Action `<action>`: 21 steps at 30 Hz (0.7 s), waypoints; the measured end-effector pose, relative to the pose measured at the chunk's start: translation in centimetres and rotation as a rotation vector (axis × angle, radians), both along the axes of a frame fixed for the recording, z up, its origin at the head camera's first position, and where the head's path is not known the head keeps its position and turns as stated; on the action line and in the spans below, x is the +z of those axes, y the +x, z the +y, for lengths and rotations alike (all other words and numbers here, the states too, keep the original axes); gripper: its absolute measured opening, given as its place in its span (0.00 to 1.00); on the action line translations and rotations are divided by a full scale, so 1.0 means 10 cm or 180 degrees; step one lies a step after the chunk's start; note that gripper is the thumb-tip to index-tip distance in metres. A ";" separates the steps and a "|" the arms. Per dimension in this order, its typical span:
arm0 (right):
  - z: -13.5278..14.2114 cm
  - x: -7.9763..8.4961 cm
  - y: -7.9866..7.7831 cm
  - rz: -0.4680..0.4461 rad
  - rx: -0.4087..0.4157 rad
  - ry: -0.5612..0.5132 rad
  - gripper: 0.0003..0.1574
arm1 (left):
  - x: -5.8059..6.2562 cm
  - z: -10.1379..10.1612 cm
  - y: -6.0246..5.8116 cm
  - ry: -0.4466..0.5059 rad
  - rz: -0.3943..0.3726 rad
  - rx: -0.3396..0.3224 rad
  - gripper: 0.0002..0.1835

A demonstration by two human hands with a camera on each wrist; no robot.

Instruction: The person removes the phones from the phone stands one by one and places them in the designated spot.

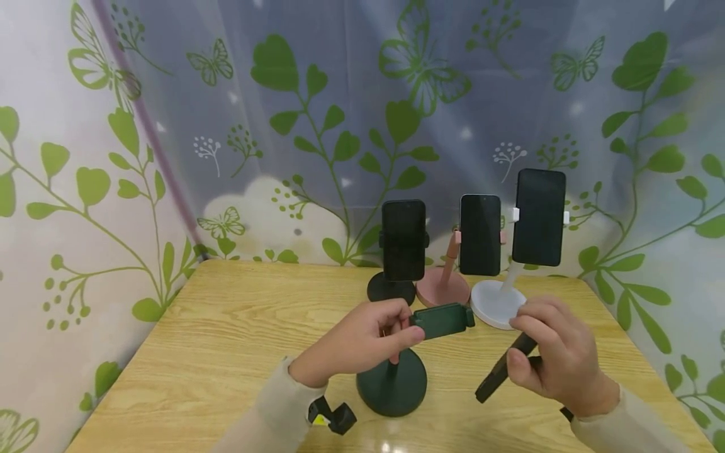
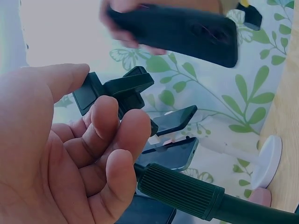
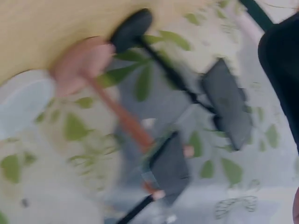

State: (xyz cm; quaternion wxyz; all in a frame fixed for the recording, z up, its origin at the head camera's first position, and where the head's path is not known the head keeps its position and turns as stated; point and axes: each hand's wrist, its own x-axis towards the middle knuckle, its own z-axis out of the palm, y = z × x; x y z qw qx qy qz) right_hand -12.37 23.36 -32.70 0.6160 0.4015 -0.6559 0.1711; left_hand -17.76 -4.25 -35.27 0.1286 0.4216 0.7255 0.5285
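Note:
A dark green phone stand point(image 1: 393, 387) stands near the front of the table, its holder point(image 1: 444, 320) tilted face up. My left hand point(image 1: 365, 340) grips the holder's left end between thumb and fingers. In the left wrist view the stand's ribbed stem point(image 2: 182, 189) runs below those fingers. To the right, my right hand point(image 1: 557, 352) holds a dark phone point(image 1: 497, 376) edge-on above the table, its lower end pointing left. The phone's back with its camera area point(image 2: 187, 37) faces the left wrist view. A gap lies between phone and green holder.
Behind stand three more phone stands, each with a phone: a black stand point(image 1: 391, 289), a pink stand point(image 1: 442, 287) and a white stand point(image 1: 493, 302). A leaf-patterned curtain point(image 1: 317, 145) hangs behind the wooden table point(image 1: 238, 327).

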 end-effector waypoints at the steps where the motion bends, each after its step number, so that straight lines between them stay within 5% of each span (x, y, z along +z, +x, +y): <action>1: 0.07 -0.04 0.01 -0.0048 -0.0112 0.0018 0.30 | 0.00 0.00 0.00 0.0001 -0.0007 -0.0004 0.12; 7: 0.47 -0.22 0.10 -0.0296 -0.0649 0.0250 0.29 | 0.00 0.01 0.01 -0.0002 -0.0029 -0.0010 0.10; 21: 1.19 -0.72 0.10 -0.0761 -0.1120 0.0813 0.29 | 0.00 -0.01 -0.01 -0.0043 0.0045 -0.0012 0.11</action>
